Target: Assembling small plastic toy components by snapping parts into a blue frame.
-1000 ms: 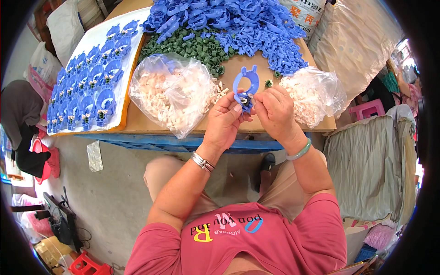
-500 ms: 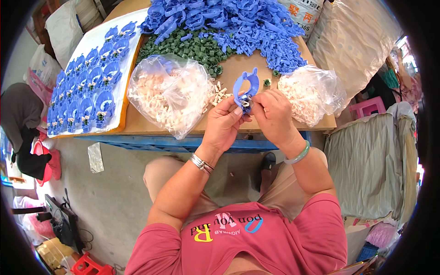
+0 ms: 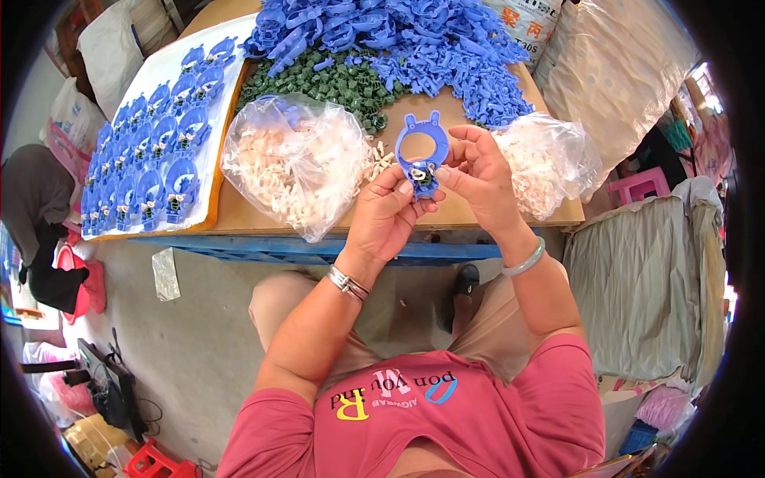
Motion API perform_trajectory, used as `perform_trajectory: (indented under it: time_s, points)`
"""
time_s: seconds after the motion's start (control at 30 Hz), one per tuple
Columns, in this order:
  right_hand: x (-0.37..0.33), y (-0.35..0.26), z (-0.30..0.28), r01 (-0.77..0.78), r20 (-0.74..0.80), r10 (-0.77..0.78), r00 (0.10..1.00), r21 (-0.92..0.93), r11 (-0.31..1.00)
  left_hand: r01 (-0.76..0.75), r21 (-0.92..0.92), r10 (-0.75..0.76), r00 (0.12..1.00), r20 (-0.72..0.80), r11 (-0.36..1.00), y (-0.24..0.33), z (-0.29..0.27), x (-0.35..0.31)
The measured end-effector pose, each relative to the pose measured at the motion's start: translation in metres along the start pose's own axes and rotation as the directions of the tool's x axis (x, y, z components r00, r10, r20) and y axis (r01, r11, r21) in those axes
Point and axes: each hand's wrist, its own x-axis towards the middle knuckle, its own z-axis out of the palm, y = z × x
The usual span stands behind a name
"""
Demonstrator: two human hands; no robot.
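A blue plastic toy part [image 3: 422, 127] with a ring-shaped head and two small ears stands upright before me, above the table's near edge. Small dark green and cream pieces are set in its lower body. My left hand [image 3: 381, 213] is closed on that lower end, thumb in front and fingertips behind. On the other side is my right hand [image 3: 486, 179], its fingers apart and curved, the thumb tip by the cream pieces. Whether that thumb touches the part, I cannot tell. Loose cream pieces [image 3: 381, 162] lie just left of the toy part.
Clear plastic bags of cream pieces flank my hands, one on the left [image 3: 291, 171] and one on the right [image 3: 542, 171]. Behind are heaps of green pieces [image 3: 319, 89] and blue parts [image 3: 382, 32]. At left, a white board [image 3: 143, 76] bears rows of similar blue figures.
The toy part has turned so its ring faces me more squarely. My right hand's fingers have loosened from their pinch at its lower body and spread apart.
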Motion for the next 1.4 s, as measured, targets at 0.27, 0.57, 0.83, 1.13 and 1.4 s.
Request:
perform_trajectory:
  time_s: [0.27, 0.57, 0.83, 1.13, 1.4]
  points:
    - [0.000, 0.002, -0.004, -0.013, 0.006, 0.014, 1.000, -0.065, 0.998, 0.016, -0.004, -0.016, 1.000, -0.004, 1.000, -0.003, 0.003, 0.000]
    - [-0.001, 0.005, 0.006, -0.030, 0.003, 0.030, 1.000, 0.025, 0.999, 0.034, 0.072, -0.035, 0.999, 0.014, 0.997, -0.004, 0.005, -0.001]
    - [-0.002, -0.002, 0.013, -0.048, 0.023, 0.047, 0.999, 0.037, 0.998, -0.035, 0.146, 0.037, 0.999, -0.011, 0.989, -0.004, 0.010, -0.002]
    - [0.003, 0.004, -0.002, -0.209, 0.067, 0.198, 0.978, 0.356, 0.911, 0.059, -0.104, -0.062, 0.998, -0.030, 0.993, 0.000, 0.006, -0.002]
    - [0.000, -0.001, -0.005, -0.107, 0.113, 0.095, 0.989, 0.107, 0.988, 0.057, -0.010, -0.057, 0.998, -0.033, 0.998, 0.001, 0.004, -0.002]
